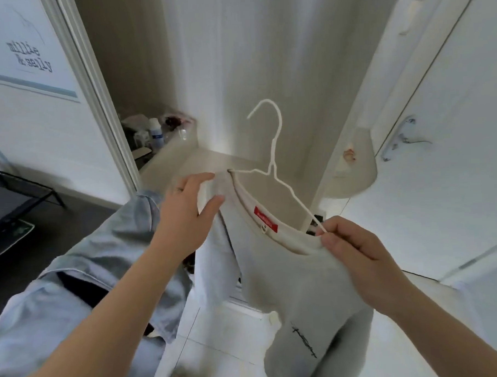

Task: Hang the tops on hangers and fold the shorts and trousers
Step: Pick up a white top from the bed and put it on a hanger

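Pale grey top [296, 277] held up at chest height in front of an open white cupboard, half-dressed on a white wire hanger [272, 161]. Hands apart, one at each shoulder. Left hand [191, 208] pinches the shoulder cloth where it is drawn over the hanger's left end. Right hand [355, 255] pinches the neckline edge together with the wire's right arm, which lies outside the collar. Red label [266, 218] shows inside the neck. Blue denim garment [102, 251] draped over the left forearm. Judgement: the top is a soft, limp knit, light, not slippery and not fragile; it sags wherever unsupported. The wire looks thin and springy and likely flexes under a pull. Best hold seems the ribbed neckline and shoulder seams, stretching the collar over the free end.
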Demonstrator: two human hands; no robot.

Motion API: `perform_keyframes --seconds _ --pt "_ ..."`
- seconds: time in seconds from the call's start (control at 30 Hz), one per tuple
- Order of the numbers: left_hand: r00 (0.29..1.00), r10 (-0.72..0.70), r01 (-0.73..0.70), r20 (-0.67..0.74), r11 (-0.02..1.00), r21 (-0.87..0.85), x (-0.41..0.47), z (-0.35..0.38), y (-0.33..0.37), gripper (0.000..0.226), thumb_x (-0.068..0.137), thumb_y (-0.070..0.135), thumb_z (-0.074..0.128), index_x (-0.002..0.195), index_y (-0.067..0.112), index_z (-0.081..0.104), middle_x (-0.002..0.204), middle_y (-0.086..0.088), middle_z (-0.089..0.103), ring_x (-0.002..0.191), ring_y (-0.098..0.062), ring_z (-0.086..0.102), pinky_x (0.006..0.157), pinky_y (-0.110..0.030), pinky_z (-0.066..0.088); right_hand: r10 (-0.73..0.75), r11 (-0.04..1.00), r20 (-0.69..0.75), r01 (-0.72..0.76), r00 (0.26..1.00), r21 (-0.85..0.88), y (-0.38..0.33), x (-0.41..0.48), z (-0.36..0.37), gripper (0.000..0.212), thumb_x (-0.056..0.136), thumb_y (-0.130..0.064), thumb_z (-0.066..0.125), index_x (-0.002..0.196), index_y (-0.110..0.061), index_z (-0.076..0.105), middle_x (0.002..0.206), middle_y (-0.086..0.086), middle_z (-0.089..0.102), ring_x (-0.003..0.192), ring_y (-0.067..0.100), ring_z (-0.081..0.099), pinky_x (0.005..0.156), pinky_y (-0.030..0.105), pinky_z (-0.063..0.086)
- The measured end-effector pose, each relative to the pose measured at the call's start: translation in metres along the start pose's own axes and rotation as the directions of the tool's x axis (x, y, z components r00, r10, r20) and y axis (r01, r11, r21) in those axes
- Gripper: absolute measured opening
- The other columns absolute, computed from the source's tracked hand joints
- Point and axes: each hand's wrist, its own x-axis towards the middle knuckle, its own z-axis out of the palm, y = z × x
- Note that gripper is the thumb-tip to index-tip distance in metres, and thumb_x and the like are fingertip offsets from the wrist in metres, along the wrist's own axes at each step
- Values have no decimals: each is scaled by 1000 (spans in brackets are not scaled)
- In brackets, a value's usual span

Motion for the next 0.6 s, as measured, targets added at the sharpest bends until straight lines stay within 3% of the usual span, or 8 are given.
perform_keyframes --seconds 0.1,0.17,0.23,0.4,0.6 --pt "987 35 -17 156 993 -114 13 -12 -8 28 97 42 57 124 36 56 119 19 57 98 -3 54 89 -23 44 9 999 -151 -2 989 50 -14 35 18 19 89 -35 52 77 -23 61 69 -8 52 65 6 46 60 16 38" --pt "959 78 -28 271 983 -183 26 -28 -9 13 98 41 57 111 44 59 106 28 62 102 9 56 82 -9 45 22 996 -255 0 967 87 -27 60 32 22 87 -37 53 78 -19 60 69 -8 52 66 5 47 65 23 38" --pt "929 149 -72 339 971 -229 42 -48 -8 10 98 41 57 105 45 61 101 30 65 102 12 57 79 -4 45 34 993 -334 6 942 119 -43 87 45 25 85 -40 54 81 -17 60 70 -8 53 66 6 49 66 27 39" --pt "891 253 -152 377 949 -277 81 -96 -5 21 94 52 56 114 45 59 102 33 61 99 15 55 79 -5 44 -25 984 -434 98 900 146 -88 157 80 24 95 -32 58 76 -20 64 66 -10 59 59 4 52 56 15 45" --pt "874 343 -255 345 927 -276 119 -137 -1 30 82 68 59 102 46 54 99 24 64 97 8 59 75 -14 42 -75 978 -480 158 874 133 -160 235 96 29 102 -20 53 74 -19 61 72 8 52 68 20 46 67 34 39"
